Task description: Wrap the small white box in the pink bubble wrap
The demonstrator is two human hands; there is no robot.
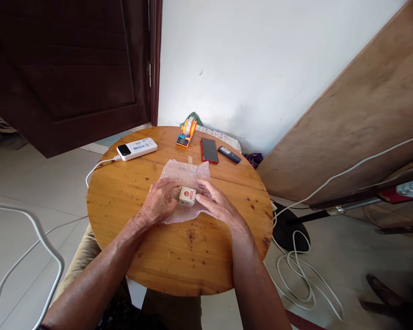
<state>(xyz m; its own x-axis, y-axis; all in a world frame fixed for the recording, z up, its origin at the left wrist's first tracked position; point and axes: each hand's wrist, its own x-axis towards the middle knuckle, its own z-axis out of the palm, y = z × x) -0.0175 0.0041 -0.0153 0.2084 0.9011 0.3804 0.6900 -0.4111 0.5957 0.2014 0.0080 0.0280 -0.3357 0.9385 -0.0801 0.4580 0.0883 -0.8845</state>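
Small cream carton box (187, 196), square-cornered, a red round mark and red label on its top; sits on a crinkled sheet of clear bubble wrap (184, 172), ragged-edged, laid over a round table (189, 261) of varnished, knotty wood. Left hand (160, 198) and right hand (217, 201) flank the box, fingers loosely bent and spread, neither closed around it; cannot tell whether the left thumb touches its side. Right fingertips at or just beside the opposite side. Box print too small to read; wrap partly covered by both hands; forearms cut off at the lower edge. Beyond the wrap: orange tape dispenser (186, 133), red-edged phone (209, 150), dark slim handset (229, 154). White power bank (136, 149) toward the left rim, cable plugged in. Nothing stands between hands and box.
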